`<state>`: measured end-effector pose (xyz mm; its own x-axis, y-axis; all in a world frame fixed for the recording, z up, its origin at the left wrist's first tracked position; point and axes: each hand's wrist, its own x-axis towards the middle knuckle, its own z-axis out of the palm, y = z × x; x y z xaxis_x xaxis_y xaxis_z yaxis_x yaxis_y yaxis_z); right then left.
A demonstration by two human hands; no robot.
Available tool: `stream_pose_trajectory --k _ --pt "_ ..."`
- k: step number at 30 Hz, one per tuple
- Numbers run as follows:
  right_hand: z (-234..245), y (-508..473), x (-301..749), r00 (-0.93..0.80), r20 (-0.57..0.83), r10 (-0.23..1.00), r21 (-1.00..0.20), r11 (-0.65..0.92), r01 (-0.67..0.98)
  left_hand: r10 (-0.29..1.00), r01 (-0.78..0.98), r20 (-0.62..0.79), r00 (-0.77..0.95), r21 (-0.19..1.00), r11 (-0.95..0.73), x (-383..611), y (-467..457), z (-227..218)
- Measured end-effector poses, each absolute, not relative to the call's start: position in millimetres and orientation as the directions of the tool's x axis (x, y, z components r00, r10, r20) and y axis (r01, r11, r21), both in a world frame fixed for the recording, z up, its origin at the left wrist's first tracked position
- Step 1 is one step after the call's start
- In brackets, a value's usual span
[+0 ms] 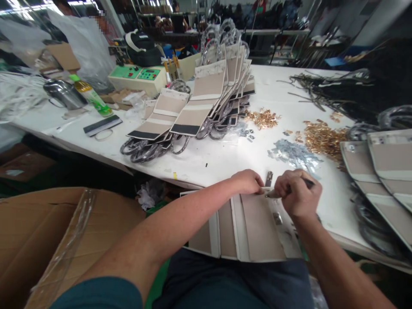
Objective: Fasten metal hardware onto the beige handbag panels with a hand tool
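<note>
A beige bag panel (262,227) with pale bands lies across my lap and against the table's edge. At its upper edge my left hand (249,182) is closed, fingers pinching the border. My right hand (299,191) is wrapped round a small hand tool (273,194) with a metal tip and a dark handle end; its exact kind is partly hidden. The tip meets the panel close to my left fingertips. Just beyond them a small metal piece (269,178) stands out at the edge. Another shiny metal fitting (277,218) sits on the panel's right side.
Piles of gold fittings (325,137) and silver plates (294,154) lie on the white table (193,165). Stacked panels with wrapped handles (206,92) stand behind; more panels (376,167) are at right. A cardboard box (71,240) is at left, near a bottle (93,96).
</note>
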<state>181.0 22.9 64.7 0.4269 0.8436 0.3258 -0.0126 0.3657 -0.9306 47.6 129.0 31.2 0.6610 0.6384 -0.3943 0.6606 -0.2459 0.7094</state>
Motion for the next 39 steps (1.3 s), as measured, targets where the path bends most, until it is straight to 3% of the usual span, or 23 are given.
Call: stream_pose_trajectory --k 7,10,13,16,20,27,39 --pt "56 26 175 0.422 0.320 0.848 -0.947 0.296 0.123 0.741 0.690 -0.267 0.617 0.635 -0.347 39 104 56" --pt "60 23 175 0.408 0.332 0.850 -0.943 0.289 0.164 0.772 0.648 -0.055 0.633 0.583 -0.490 20 59 60" --pt "62 23 174 0.387 0.328 0.862 -0.944 0.279 0.177 0.612 0.487 0.175 0.771 0.457 -0.744 -3 3 51" --pt "63 24 174 0.386 0.323 0.864 -0.946 0.281 0.162 0.464 0.405 0.130 0.876 0.322 -0.856 -18 -38 35" --pt "62 14 176 0.407 0.328 0.853 -0.944 0.310 0.110 0.460 0.441 0.050 0.886 0.213 -0.872 -17 -49 27" --pt "61 -21 187 0.506 0.214 0.836 -0.902 0.368 -0.227 0.410 0.396 0.026 0.912 0.212 -0.894 -15 -33 40" --pt "51 -21 207 0.555 0.009 0.832 -0.841 0.306 -0.445 0.358 0.350 0.001 0.934 0.218 -0.911 -12 -23 40"
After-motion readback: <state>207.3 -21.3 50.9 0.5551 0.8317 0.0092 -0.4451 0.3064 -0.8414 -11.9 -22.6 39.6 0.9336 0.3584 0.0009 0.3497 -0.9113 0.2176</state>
